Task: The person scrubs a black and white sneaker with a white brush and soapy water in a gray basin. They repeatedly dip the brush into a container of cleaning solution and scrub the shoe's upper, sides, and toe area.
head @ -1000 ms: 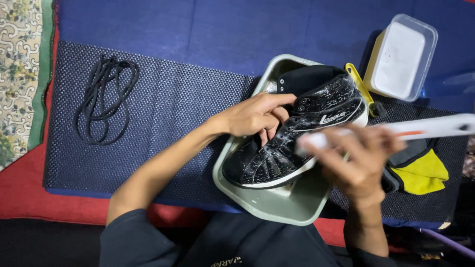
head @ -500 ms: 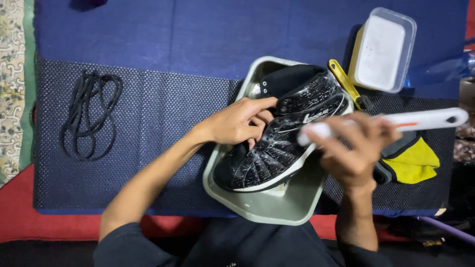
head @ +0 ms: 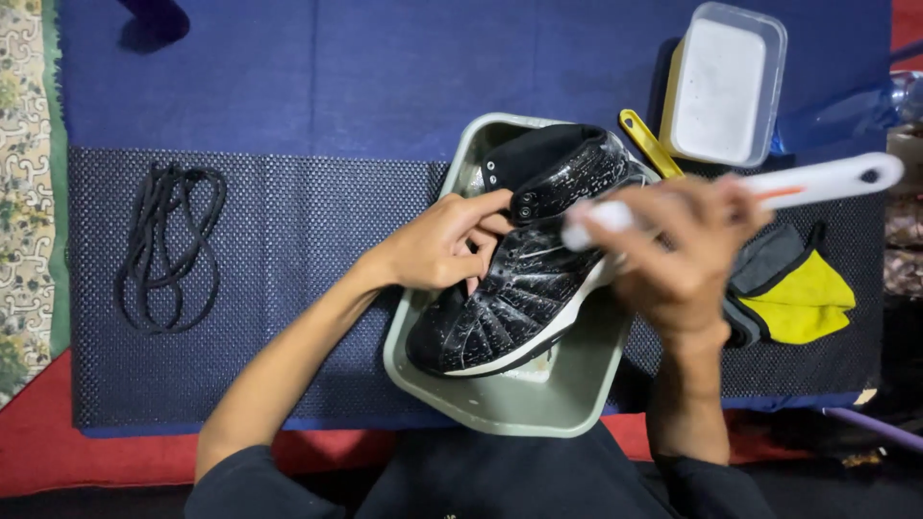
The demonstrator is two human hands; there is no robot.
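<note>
Left hand point(head: 444, 245) grips the black high-top shoe point(head: 524, 255) at its lace area, fingers curled on the upper. Shoe lies on its side in the grey tray point(head: 538, 399), centre of the dark mesh mat point(head: 288, 250). Right hand point(head: 678, 245) is clenched around a white brush point(head: 769, 187), blurred, over the shoe's right side. Black laces point(head: 168, 245) lie far left; yellow cloth point(head: 798, 298) right; white tub point(head: 723, 85) far right.
</note>
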